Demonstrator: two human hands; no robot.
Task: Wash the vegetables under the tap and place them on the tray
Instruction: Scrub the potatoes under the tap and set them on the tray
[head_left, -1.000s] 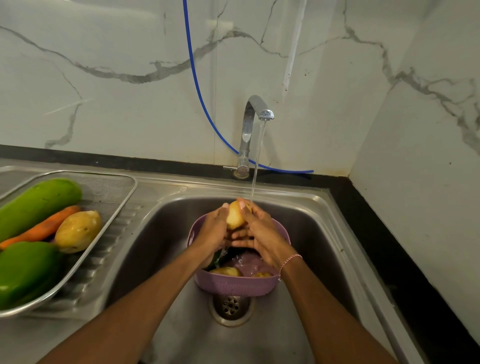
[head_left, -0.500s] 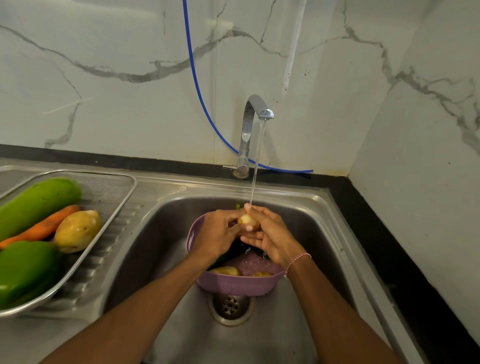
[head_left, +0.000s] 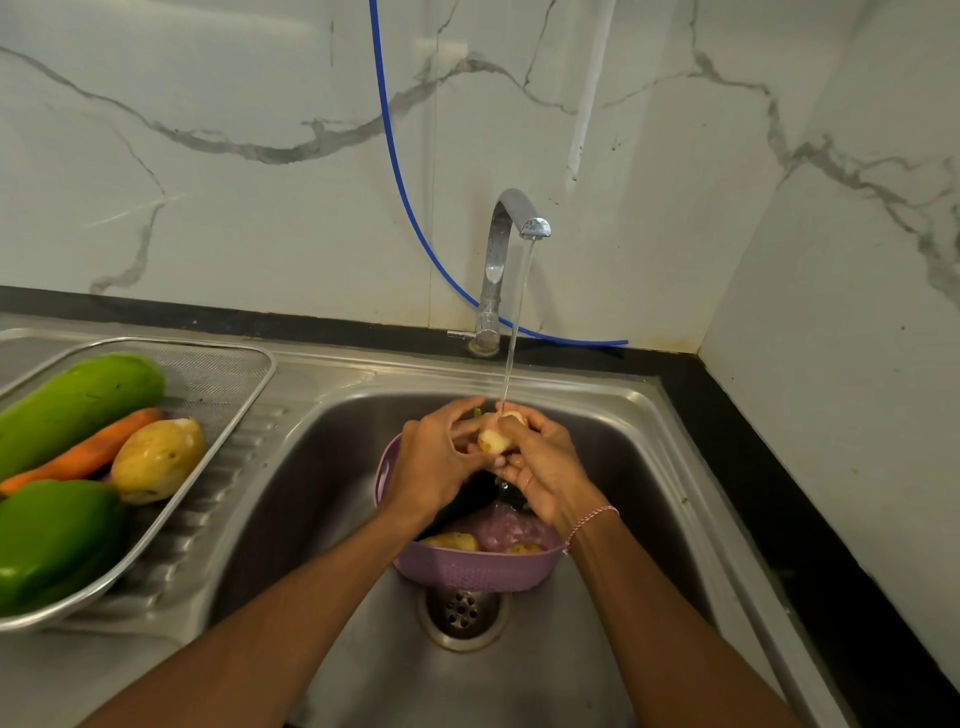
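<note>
You cup a potato (head_left: 496, 435) in both hands, left (head_left: 439, 457) and right (head_left: 540, 462), under the tap (head_left: 511, 228); next, it likely goes to the tray (head_left: 228, 358).

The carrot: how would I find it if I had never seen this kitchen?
Left of the steel sink sits a mesh tray. In it the carrot lies between a long green vegetable and a green pepper, beside a potato. It is the only orange thing there.

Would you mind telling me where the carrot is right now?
In the head view, the carrot lies far left in the mesh tray, between the long green vegetable and the green pepper, beside a potato.
</note>
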